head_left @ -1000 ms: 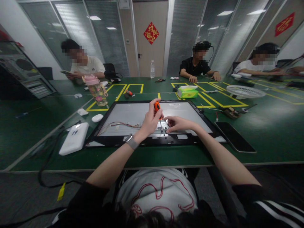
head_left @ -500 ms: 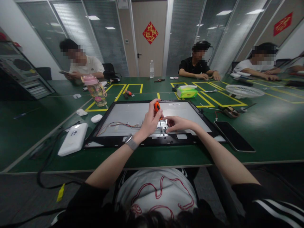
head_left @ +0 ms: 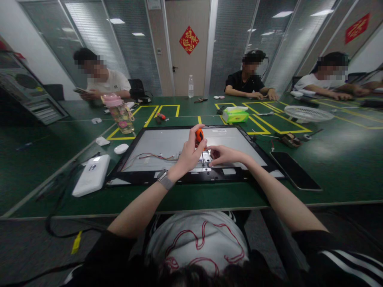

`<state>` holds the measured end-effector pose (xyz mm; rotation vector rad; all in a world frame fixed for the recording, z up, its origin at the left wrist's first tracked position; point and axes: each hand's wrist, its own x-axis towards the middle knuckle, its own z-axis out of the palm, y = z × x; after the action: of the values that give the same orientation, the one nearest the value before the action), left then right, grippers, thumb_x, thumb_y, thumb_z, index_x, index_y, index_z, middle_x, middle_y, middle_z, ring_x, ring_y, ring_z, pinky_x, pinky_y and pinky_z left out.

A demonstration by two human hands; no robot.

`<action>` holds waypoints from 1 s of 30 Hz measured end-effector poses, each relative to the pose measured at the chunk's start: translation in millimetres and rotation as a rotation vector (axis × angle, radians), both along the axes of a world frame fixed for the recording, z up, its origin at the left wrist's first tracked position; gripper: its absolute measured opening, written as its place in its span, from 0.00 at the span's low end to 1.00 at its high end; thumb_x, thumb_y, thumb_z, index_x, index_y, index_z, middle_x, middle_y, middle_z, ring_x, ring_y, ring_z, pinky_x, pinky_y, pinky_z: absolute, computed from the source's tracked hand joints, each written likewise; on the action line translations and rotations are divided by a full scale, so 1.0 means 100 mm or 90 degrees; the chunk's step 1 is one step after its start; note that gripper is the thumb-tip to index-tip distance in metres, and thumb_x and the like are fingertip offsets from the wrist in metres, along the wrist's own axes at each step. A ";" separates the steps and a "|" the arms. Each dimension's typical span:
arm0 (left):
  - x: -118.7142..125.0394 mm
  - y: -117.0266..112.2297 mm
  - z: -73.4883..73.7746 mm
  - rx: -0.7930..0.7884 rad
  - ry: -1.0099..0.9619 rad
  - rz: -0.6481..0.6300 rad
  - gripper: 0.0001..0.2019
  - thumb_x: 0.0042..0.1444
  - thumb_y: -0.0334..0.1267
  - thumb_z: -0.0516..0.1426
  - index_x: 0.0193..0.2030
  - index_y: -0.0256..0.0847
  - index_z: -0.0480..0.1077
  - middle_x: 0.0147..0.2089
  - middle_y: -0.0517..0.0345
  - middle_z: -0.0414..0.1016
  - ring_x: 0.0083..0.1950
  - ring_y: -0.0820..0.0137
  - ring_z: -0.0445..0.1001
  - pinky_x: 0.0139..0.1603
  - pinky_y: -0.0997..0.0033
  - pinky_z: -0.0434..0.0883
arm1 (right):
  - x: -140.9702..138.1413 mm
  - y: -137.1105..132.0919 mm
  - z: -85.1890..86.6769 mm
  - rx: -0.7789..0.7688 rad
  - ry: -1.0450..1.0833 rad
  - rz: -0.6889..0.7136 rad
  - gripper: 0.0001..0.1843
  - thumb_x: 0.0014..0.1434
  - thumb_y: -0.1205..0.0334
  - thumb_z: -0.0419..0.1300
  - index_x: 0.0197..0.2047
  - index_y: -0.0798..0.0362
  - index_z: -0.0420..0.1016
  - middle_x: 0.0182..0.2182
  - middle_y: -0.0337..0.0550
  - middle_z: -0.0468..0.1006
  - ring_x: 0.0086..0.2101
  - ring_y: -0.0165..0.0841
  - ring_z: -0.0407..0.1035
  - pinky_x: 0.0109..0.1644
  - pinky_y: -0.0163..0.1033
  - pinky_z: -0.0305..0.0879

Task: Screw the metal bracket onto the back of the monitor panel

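Observation:
My left hand (head_left: pixel 190 154) is wrapped round a screwdriver (head_left: pixel 199 135) with an orange and black handle. The screwdriver stands nearly upright, its thin shaft pointing down at a small shiny metal bracket (head_left: pixel 206 156) near the front edge of a flat screen panel (head_left: pixel 164 139). My right hand (head_left: pixel 223 155) lies at the bracket's right side, fingers curled and thumb low by the shaft; what its fingertips grip is hidden. The panel lies flat, grey with a black frame. A bundle of thin wires (head_left: pixel 155 156) runs over it, left of my left hand.
A white power bank (head_left: pixel 92 175) and a white oval case (head_left: pixel 121 149) are left of the panel; a phone (head_left: pixel 296 170) lies right. Farther back are a pink-lidded bottle (head_left: pixel 119 115), a green tissue pack (head_left: pixel 235 114) and a white fan grille (head_left: pixel 308 114). Several people sit across the table.
The screwdriver handle has tilted and turned slightly in my left hand, showing more of its black part. My right hand stays in the same place.

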<state>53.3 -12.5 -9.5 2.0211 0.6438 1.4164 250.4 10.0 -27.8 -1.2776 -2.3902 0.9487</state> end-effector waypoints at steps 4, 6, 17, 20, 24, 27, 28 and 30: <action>-0.01 -0.03 0.03 0.030 0.043 0.022 0.20 0.63 0.37 0.49 0.61 0.47 0.51 0.41 0.59 0.64 0.33 0.75 0.69 0.39 0.69 0.71 | -0.01 -0.01 0.01 -0.003 -0.001 -0.006 0.36 0.45 0.48 0.67 0.54 0.59 0.67 0.27 0.37 0.67 0.28 0.29 0.61 0.32 0.34 0.57; -0.01 -0.05 0.04 0.045 0.059 0.025 0.20 0.63 0.37 0.49 0.61 0.47 0.52 0.41 0.58 0.64 0.33 0.75 0.68 0.40 0.68 0.71 | -0.01 -0.01 0.02 0.002 -0.007 -0.009 0.33 0.45 0.47 0.67 0.50 0.59 0.69 0.27 0.37 0.67 0.27 0.29 0.60 0.31 0.34 0.56; 0.00 -0.07 0.04 0.042 0.065 0.031 0.20 0.63 0.36 0.49 0.61 0.45 0.52 0.39 0.59 0.64 0.33 0.74 0.69 0.42 0.66 0.72 | -0.01 -0.01 0.02 0.008 -0.006 0.013 0.33 0.46 0.48 0.67 0.51 0.58 0.68 0.27 0.36 0.66 0.27 0.28 0.60 0.32 0.33 0.57; -0.01 -0.07 0.04 0.043 0.063 0.034 0.20 0.63 0.36 0.49 0.61 0.45 0.52 0.39 0.59 0.64 0.33 0.74 0.70 0.42 0.66 0.72 | -0.02 -0.03 0.04 0.010 -0.009 0.008 0.33 0.46 0.48 0.67 0.51 0.58 0.68 0.26 0.36 0.66 0.27 0.28 0.59 0.32 0.33 0.57; -0.01 -0.07 0.05 0.041 0.065 0.027 0.20 0.63 0.35 0.49 0.61 0.46 0.51 0.39 0.60 0.64 0.33 0.74 0.70 0.42 0.65 0.72 | -0.03 -0.03 0.06 0.005 -0.016 0.000 0.34 0.46 0.49 0.67 0.53 0.58 0.67 0.26 0.36 0.66 0.27 0.28 0.60 0.32 0.34 0.57; -0.02 -0.06 0.05 0.045 0.066 0.029 0.20 0.63 0.36 0.49 0.61 0.46 0.51 0.39 0.59 0.64 0.33 0.74 0.70 0.42 0.65 0.72 | -0.02 -0.03 0.05 0.005 -0.016 -0.001 0.35 0.46 0.49 0.67 0.54 0.58 0.67 0.26 0.35 0.66 0.27 0.28 0.59 0.31 0.34 0.57; -0.02 -0.06 0.05 0.046 0.065 0.031 0.20 0.63 0.36 0.49 0.61 0.46 0.52 0.40 0.59 0.64 0.33 0.74 0.70 0.42 0.65 0.72 | -0.02 -0.03 0.05 0.005 -0.014 -0.001 0.35 0.46 0.49 0.67 0.54 0.59 0.67 0.26 0.35 0.66 0.26 0.28 0.59 0.31 0.34 0.57; -0.01 -0.06 0.05 0.047 0.063 0.036 0.20 0.63 0.36 0.49 0.61 0.46 0.52 0.40 0.59 0.65 0.34 0.74 0.70 0.42 0.65 0.72 | -0.02 -0.02 0.03 0.005 -0.008 0.004 0.35 0.46 0.49 0.67 0.54 0.59 0.67 0.25 0.35 0.66 0.26 0.28 0.59 0.31 0.34 0.57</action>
<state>52.0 -18.8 -4.7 2.1579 0.7052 1.3975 248.4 7.9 -24.5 -1.2773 -2.4068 0.9351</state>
